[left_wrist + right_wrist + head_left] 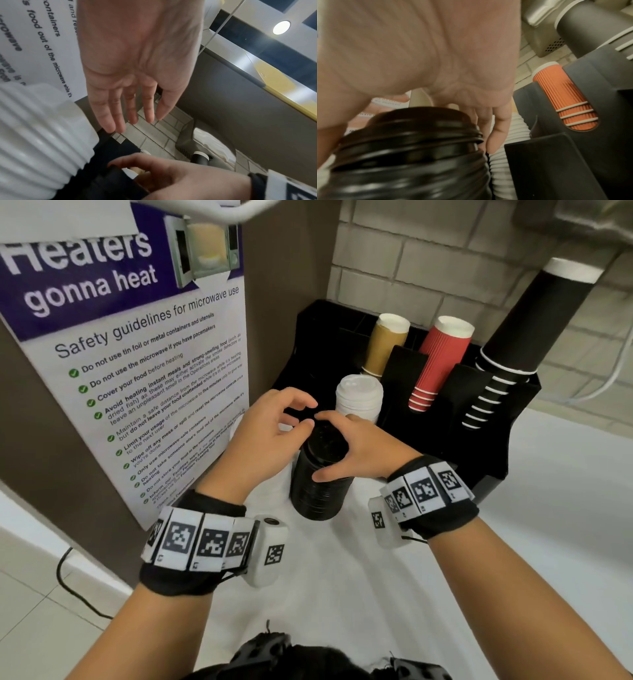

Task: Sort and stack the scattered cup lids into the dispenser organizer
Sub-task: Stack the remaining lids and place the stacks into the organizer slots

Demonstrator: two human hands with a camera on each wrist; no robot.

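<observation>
A tall stack of black lids (320, 491) stands on the white counter in front of the black organizer (479, 446). My right hand (342, 446) grips the top of that stack, thumb on the near side and fingers (498, 121) down the far side of the black lids (412, 148). My left hand (305, 414) hovers just left of and above the stack, fingers relaxed and holding nothing; in its wrist view the left hand (137, 115) is spread open. A stack of white lids (358, 398) stands right behind the black one, also seen as white lids (42, 135).
The organizer holds sleeves of brown cups (385, 344), red cups (442, 361) and black cups (527, 320) leaning back toward the tiled wall. A microwave safety poster (137, 354) covers the panel at left. White counter (342, 583) stretches toward me.
</observation>
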